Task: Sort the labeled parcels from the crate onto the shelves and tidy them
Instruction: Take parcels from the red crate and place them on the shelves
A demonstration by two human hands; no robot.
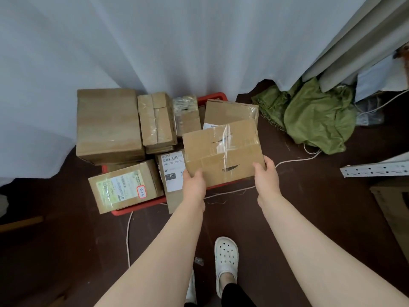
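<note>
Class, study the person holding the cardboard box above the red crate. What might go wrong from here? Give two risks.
1. The left hand and right hand grip only the near edge of the held box, so it may tip away and drop.
2. A white cord trails close to the shoe; a step might catch it.

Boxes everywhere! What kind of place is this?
Probably a parcel storeroom or sorting corner: a red crate heaped with labeled cardboard parcels, a perforated metal shelf rail at the right.
</note>
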